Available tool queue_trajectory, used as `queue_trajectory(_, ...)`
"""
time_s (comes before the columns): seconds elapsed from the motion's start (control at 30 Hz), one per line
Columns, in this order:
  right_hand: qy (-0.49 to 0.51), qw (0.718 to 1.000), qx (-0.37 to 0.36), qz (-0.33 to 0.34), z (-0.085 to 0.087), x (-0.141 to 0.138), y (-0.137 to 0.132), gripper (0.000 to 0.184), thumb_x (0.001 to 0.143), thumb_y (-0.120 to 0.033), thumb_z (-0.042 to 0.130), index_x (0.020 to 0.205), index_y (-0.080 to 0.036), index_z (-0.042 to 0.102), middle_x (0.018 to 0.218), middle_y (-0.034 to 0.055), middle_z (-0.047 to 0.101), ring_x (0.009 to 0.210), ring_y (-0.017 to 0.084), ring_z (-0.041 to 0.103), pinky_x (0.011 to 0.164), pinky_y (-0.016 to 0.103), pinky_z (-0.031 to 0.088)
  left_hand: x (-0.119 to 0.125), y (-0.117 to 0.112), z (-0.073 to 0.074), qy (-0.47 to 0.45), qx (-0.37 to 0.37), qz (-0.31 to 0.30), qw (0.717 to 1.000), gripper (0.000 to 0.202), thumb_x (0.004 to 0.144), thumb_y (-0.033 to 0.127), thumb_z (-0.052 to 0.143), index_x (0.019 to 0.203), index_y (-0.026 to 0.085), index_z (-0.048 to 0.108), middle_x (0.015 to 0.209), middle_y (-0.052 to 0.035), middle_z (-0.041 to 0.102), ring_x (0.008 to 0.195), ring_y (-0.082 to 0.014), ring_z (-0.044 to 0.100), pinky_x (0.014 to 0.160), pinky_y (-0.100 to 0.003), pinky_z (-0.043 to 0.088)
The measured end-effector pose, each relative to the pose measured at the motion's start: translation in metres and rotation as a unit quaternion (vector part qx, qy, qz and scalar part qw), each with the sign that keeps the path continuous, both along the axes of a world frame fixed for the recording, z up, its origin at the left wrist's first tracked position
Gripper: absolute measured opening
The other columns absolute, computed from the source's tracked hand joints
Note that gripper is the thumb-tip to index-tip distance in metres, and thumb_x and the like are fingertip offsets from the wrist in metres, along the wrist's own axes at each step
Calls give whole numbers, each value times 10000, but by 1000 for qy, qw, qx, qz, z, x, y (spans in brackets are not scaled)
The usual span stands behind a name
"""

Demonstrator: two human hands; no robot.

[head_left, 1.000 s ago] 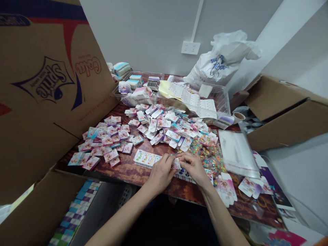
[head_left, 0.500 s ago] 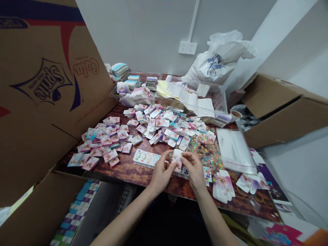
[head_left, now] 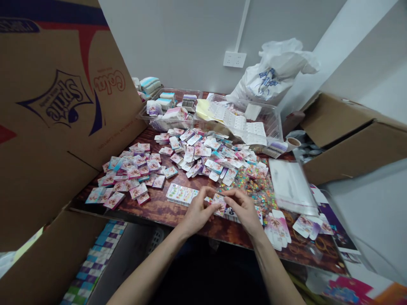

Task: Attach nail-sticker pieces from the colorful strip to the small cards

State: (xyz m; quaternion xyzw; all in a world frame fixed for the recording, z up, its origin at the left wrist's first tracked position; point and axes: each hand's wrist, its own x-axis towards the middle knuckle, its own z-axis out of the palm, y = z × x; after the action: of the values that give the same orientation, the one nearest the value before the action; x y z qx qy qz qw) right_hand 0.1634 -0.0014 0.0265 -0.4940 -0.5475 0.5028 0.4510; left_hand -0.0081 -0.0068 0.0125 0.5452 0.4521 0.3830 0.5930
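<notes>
Left hand (head_left: pixel 199 213) and right hand (head_left: pixel 243 209) pinched a small printed card (head_left: pixel 220 202) at the fingertips, controlled, just above the wooden worktop (head_left: pixel 155 214), near the loose card pile (head_left: pixel 190 159).

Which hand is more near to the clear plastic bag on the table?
The right hand is nearer: it is left of the clear plastic bag and a little lower in the view, not touching it. The left hand is farther away, on the other side of the right hand.
</notes>
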Motion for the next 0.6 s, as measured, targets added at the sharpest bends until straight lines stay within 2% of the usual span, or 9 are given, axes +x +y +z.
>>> queue_trajectory(0.13, -20, 1000, -3, 23, 1, 2, 2, 162, 824, -348, 652, 800, -189, 670, 791, 14, 629, 762, 166, 564, 691, 269, 414, -1, -2, -2, 24, 26, 9, 999, 385, 831, 281, 622, 1150, 249, 409, 1057, -12, 550, 517, -37, 513, 449, -164, 404)
queue_trajectory(0.4, 75, 992, -99, -37, -10, 1, 9, 211, 662, -335, 783, 688, -173, 651, 634, -23, 586, 593, 108, 487, 561, 224, 366, -3, -3, -5, 47, 40, -21, 998, 463, 831, 253, 631, 1242, 284, 420, 1037, -12, 572, 591, -73, 533, 519, -192, 420)
queue_trajectory(0.6, 86, 989, -101, -63, -10, -1, 8, 242, 618, -340, 804, 625, -162, 639, 587, -28, 568, 554, 94, 464, 536, 215, 354, -3, -3, -6, 35, 39, -20, 998, 453, 847, 277, 617, 1252, 289, 415, 1044, -12, 548, 563, -63, 536, 520, -203, 433)
